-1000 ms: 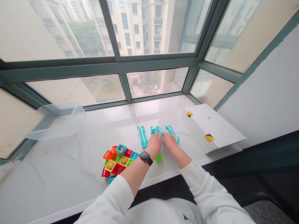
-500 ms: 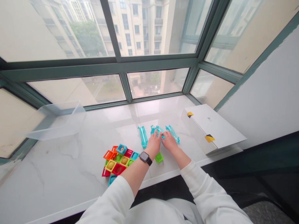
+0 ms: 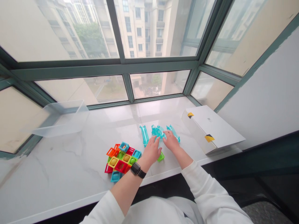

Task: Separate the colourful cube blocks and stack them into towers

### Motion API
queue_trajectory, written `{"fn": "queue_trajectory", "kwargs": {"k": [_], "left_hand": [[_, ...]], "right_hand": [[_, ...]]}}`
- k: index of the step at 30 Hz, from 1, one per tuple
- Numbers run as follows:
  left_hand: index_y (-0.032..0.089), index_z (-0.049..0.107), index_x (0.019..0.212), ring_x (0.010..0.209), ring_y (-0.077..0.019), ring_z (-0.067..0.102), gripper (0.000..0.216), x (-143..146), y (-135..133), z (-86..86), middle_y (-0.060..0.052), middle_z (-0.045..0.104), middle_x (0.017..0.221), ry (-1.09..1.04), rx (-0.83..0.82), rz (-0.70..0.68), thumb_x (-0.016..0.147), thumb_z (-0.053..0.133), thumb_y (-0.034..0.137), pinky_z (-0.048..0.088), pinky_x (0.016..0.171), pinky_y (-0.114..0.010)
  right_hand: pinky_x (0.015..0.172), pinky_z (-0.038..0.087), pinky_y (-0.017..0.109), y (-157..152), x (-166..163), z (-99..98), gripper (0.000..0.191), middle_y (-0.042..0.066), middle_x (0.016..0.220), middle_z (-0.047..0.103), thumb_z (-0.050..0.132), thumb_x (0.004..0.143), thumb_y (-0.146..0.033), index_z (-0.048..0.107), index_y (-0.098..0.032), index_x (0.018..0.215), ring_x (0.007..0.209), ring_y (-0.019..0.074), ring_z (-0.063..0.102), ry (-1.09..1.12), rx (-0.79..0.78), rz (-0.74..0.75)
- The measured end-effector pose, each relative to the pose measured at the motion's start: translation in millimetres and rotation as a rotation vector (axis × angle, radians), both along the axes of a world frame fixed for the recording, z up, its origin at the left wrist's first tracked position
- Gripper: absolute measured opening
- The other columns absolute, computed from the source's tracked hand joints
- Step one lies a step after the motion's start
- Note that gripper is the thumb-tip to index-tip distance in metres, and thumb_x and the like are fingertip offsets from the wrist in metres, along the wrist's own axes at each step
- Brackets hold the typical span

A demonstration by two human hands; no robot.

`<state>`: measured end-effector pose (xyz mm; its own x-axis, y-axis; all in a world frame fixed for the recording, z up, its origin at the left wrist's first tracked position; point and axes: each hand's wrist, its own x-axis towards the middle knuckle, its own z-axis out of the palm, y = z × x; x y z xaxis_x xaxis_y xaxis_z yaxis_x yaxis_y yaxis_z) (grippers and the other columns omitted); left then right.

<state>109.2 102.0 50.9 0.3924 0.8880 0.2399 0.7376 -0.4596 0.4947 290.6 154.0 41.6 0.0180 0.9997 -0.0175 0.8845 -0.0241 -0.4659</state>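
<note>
Here are the two hands, side by side over the tabletop (image 3: 70,174), close but with a gap between them. The left hand (image 3: 151,150) is loosely open, thumb set apart from the fingers, nothing visible in its grasp, fingertips right at the near edge of the middle teal pieces (image 3: 157,130). The right hand (image 3: 171,141) is half curled, its fingertips at the right side of those same pieces; whether it pinches anything, I cannot tell.

The middle teal pieces are see-through and lie bunched together just ahead of the fingers. To their left, a straight teal track (image 3: 144,135) lies lengthwise, pointing away from the body; to their right, another teal piece (image 3: 174,132) slants past the right hand, partly covered by it. Just under the left hand's thumb sits a green block (image 3: 161,156), part hidden.

Out by the left forearm, with its black watch (image 3: 135,169), we have a cluster of coloured blocks (image 3: 121,166) in red, yellow, green, orange and blue, some with balls inside. Wider now: a clear tub (image 3: 58,129) far left by the window frame (image 3: 100,71), and a white box (image 3: 215,124) on the right with yellow-and-black tape (image 3: 209,138).
</note>
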Motion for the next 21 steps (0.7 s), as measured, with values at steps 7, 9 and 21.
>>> {"fn": "queue_trajectory", "kwargs": {"k": [7,9,21], "left_hand": [[0.021,0.061,0.131,0.130,-0.0298,0.059,0.035,-18,-41,21.8,-0.014,0.062,0.135,-0.118,-0.019,-0.025,0.096,0.063,0.020,0.052,0.113,-0.053],[0.021,0.065,0.123,0.123,-0.0275,0.062,0.025,-22,-48,30.3,-0.012,0.065,0.127,-0.152,-0.035,-0.025,0.098,0.063,0.020,0.053,0.109,-0.049],[0.021,0.068,0.090,0.079,-0.0170,0.064,0.029,-26,-118,105.5,-0.002,0.068,0.087,-0.391,0.016,-0.189,0.094,0.076,0.049,0.051,0.074,-0.029]], "right_hand": [[0.098,0.053,0.034,-9,-12,17.2,0.046,0.012,0.143,0.058,0.058,0.099,-0.023,0.060,-0.025,0.145,0.114,0.0229,0.067,-0.029,0.063,-0.011],[0.096,0.053,0.033,-11,-21,24.5,0.045,0.013,0.140,0.059,0.058,0.099,-0.023,0.061,-0.023,0.143,0.111,0.0227,0.067,-0.016,0.096,0.004],[0.093,0.051,0.031,-9,-115,80.9,0.039,0.011,0.131,0.065,0.054,0.101,-0.022,0.062,-0.022,0.140,0.109,0.0231,0.067,0.004,0.216,0.125]]}}
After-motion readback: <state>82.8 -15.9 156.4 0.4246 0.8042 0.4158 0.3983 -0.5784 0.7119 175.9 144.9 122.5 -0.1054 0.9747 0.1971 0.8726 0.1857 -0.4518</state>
